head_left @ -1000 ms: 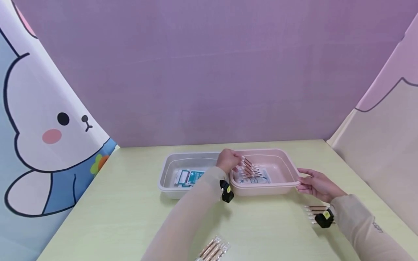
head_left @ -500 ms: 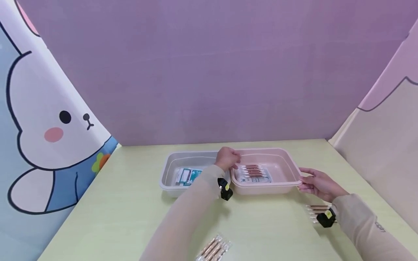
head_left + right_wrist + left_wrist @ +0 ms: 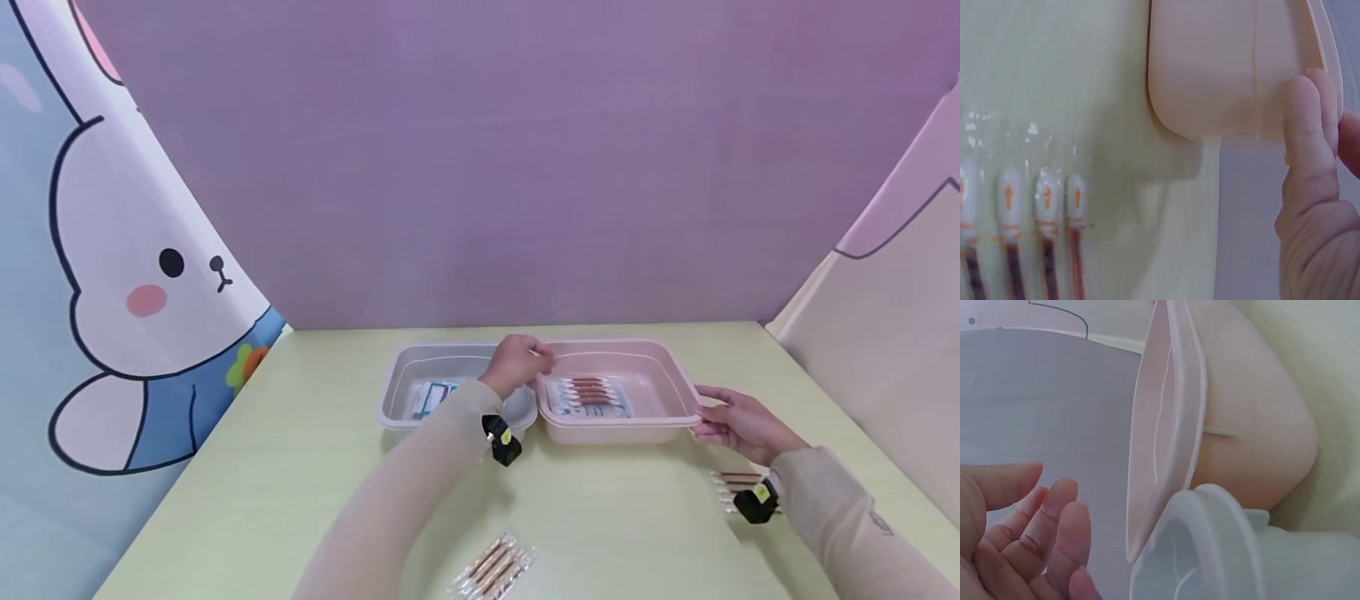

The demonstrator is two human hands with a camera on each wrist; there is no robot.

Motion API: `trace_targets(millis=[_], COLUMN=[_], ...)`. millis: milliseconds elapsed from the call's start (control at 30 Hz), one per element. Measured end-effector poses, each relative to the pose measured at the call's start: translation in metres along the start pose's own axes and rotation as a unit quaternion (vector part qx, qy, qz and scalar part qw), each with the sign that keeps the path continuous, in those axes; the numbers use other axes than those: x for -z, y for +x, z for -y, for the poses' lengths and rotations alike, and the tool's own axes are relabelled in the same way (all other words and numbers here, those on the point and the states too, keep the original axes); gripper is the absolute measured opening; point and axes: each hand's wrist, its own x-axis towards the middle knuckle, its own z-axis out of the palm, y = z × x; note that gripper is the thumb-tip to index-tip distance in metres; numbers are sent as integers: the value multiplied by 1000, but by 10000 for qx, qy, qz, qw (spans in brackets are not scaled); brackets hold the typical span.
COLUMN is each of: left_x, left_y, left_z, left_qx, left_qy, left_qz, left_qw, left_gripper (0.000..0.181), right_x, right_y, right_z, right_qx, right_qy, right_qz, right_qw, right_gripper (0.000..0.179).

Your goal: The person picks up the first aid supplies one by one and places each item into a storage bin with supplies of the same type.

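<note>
My left hand [image 3: 519, 362] hovers over the left end of a pink plastic tray [image 3: 615, 434]. In the left wrist view that hand's fingers [image 3: 1072, 534] are loosely bent, with nothing between them. My right hand [image 3: 742, 427] grips the tray's right end at the rim; the right wrist view has its fingers [image 3: 1304, 119] against the outer wall. Inside the tray, a clear pack of brown-stemmed cotton swabs [image 3: 590, 392] lies flat on a white-and-blue packet [image 3: 618, 409].
A grey tray [image 3: 387, 398] stands against the pink one's left side, holding a blue-and-white packet [image 3: 432, 397]. Another swab pack [image 3: 495, 568] lies near the table's front; one more [image 3: 729, 483] sits beneath my right wrist. A purple backdrop [image 3: 480, 167] rises behind the table.
My left hand has let go of the swab pack, which has dropped flat into the pink tray. That hand's fingers have loosened. The right hand keeps its grip on the rim.
</note>
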Motion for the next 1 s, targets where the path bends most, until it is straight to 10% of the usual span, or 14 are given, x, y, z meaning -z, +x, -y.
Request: trace_targets(millis=[667, 1000], left_x=[35, 47], left_y=[-45, -69], left_z=[12, 42], left_qx=[-356, -678], left_qy=[335, 942], left_qz=[728, 841], left_qw=[9961, 9897], left_gripper=[16, 15], right_x=[6, 8], right_y=[2, 1], right_z=[-4, -4], right_qx=[129, 82], right_qy=[472, 394], right_qz=[290, 231], right_qw=[9984, 9989], right_gripper=[26, 25])
